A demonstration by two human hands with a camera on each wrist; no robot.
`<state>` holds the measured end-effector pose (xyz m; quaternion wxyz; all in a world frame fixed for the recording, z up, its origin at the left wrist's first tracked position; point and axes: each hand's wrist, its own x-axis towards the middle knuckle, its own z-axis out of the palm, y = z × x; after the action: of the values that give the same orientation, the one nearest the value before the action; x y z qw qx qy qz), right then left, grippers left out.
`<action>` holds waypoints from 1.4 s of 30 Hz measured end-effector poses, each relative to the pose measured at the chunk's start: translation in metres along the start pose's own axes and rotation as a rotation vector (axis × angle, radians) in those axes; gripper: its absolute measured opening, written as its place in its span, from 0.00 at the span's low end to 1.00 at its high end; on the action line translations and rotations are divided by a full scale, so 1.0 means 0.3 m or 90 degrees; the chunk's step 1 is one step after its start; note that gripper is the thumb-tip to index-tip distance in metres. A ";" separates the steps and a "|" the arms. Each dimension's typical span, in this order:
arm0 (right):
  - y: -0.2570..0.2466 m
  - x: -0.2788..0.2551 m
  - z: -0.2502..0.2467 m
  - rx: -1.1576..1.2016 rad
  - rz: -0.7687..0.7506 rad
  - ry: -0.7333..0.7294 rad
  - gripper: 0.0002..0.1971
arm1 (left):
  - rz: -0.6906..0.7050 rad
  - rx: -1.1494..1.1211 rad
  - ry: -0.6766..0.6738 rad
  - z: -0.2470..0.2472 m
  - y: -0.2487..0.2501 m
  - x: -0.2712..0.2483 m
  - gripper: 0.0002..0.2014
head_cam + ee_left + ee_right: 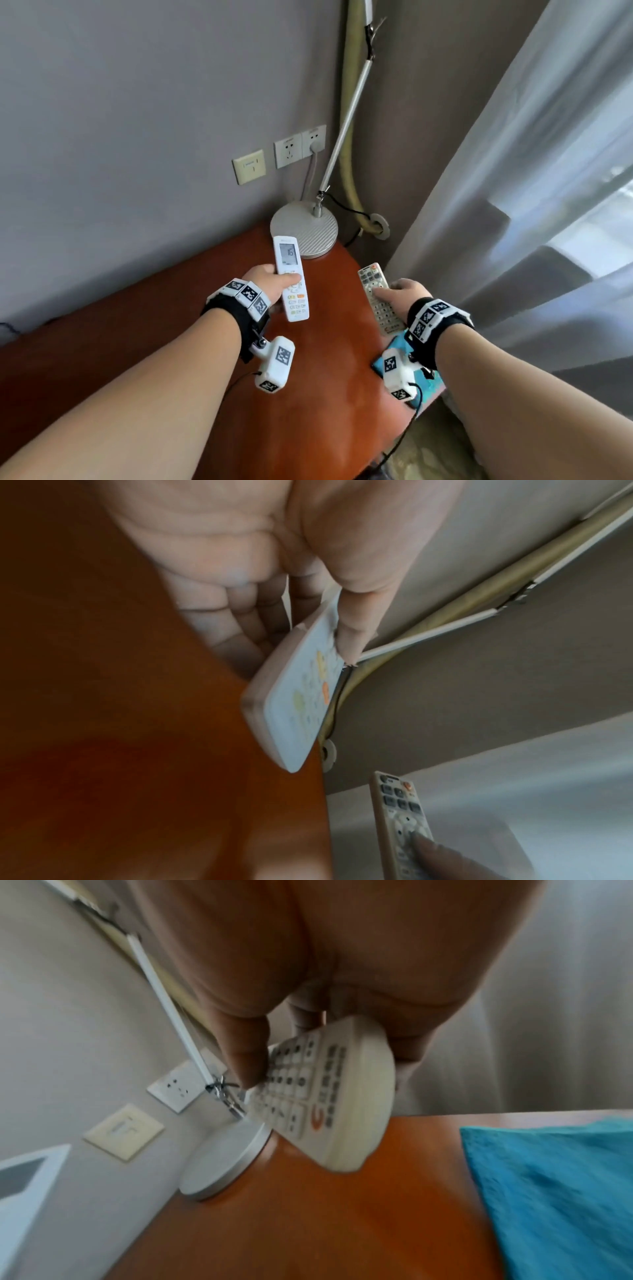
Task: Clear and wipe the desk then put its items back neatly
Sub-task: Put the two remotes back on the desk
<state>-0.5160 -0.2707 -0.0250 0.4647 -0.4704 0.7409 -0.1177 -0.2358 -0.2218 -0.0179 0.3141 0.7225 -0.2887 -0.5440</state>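
Desk — corner, lamp | left hand white remote | right hand beige remote

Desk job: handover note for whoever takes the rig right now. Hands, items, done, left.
Left hand: holds the white AC remote above the desk, thumb on its buttons.
Right hand: holds the beige TV remote over the desk's right edge.
Blue cloth: lies on the desk's near right corner, under the right wrist.
Lamp: base stands at the desk's far corner, plugged into the wall.
Done: cannot tell from here whether the desk has been wiped.
Left: if wiped, set both remotes down neatly; if not, put them aside, move the lamp, wipe, then return everything.
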 end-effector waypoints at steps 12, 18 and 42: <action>-0.078 0.431 0.165 -0.236 -0.077 -0.090 0.17 | -0.152 -0.069 0.115 0.023 -0.080 0.122 0.06; -0.133 0.503 0.188 -0.296 -0.154 -0.142 0.16 | -0.183 -0.081 0.129 0.117 -0.104 0.122 0.08; -0.117 0.522 0.149 -0.404 -0.217 -0.225 0.25 | -0.215 -0.104 0.148 0.310 -0.113 0.178 0.06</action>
<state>-0.4794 -0.4040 -0.1181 0.3904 -0.7195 0.5608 0.1241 -0.3103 -0.2537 -0.0960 0.3073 0.7906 -0.0808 -0.5235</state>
